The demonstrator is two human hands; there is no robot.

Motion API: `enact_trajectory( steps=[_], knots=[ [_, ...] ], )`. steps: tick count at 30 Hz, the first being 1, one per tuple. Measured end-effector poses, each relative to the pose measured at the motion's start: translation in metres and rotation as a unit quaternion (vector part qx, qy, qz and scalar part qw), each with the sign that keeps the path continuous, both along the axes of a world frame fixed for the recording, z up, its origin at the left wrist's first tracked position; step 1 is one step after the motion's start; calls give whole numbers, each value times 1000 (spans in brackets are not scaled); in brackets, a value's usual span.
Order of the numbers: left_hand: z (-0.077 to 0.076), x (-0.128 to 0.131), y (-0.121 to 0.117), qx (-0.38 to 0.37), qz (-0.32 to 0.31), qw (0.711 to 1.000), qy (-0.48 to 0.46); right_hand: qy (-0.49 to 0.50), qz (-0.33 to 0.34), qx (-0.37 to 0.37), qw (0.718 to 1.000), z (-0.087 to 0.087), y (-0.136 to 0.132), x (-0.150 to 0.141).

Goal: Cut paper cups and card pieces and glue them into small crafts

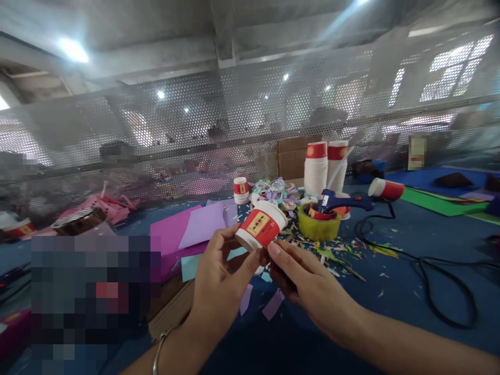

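A paper cup [261,227], red and white with a gold label, is held tilted in front of me above the table. The fingers and thumb of my left hand [219,281] are wrapped round its left side and base. My right hand [308,276] pinches at the cup's lower right edge, its fingertips close to my left thumb; part of those fingers is hidden. Behind the cup lies a heap of cut paper pieces and round patterned discs [276,185]. Purple paper scraps [273,303] rest on the table below my hands.
A blue glue gun [344,202] lies across a yellow tape roll [319,229]; a black cable [425,260] loops at the right. Stacked paper cups [315,174] stand behind. Purple sheets [203,224] and cardboard [172,304] lie left, a green sheet [433,203] right. A perforated screen [187,120] spans the back.
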State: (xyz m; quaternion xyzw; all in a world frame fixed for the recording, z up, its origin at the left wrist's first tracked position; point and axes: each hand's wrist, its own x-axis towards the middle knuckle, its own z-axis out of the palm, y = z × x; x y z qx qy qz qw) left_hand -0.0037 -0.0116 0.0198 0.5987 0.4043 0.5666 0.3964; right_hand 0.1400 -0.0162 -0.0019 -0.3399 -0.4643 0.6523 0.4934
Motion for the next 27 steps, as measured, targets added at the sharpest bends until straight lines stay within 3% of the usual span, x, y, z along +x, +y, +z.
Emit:
enact_trajectory(
  steps=[8,27],
  knots=[
    [-1,-3,2,-56,5,998,18,-30,37,-13,999,2,5,3],
    [-1,0,-4,9,-14,999,30,-76,28,43,996,7,2,6]
  ],
)
